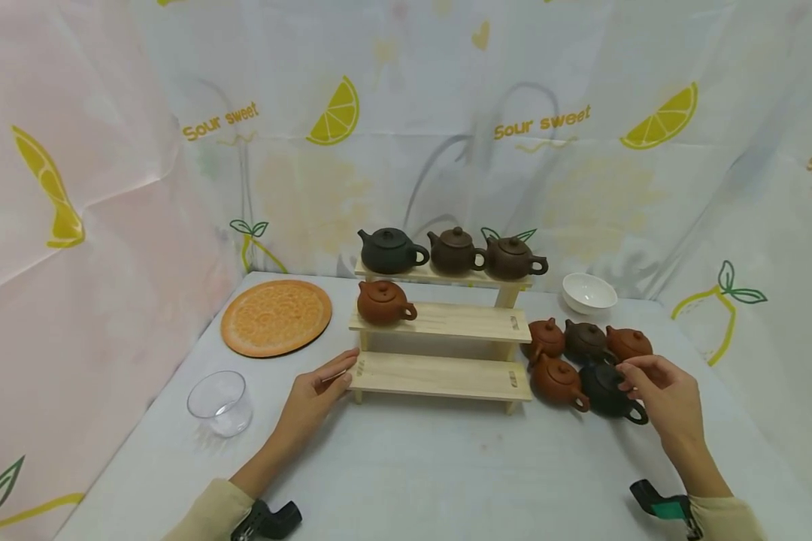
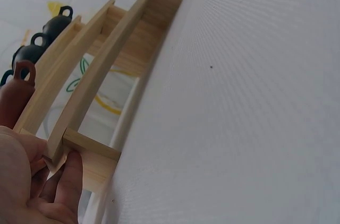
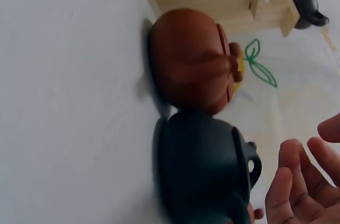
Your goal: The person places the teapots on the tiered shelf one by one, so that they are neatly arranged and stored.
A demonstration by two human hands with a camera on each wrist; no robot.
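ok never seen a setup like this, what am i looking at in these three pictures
There's no machine, just a person. The wide picture is taken from the head; the tilted close-ups come from the left and right wrists. The left hand grips a pale wooden three-step rack by its lowest step. The right hand is close to a rounded, black, clay-looking teapot but holds nothing. Beside it on the white table sit four rounded brown teapots; four more teapots stand on the rack. Also on the table are a round, orange-brown mat, a clear, glass-like cup and a round white bowl.
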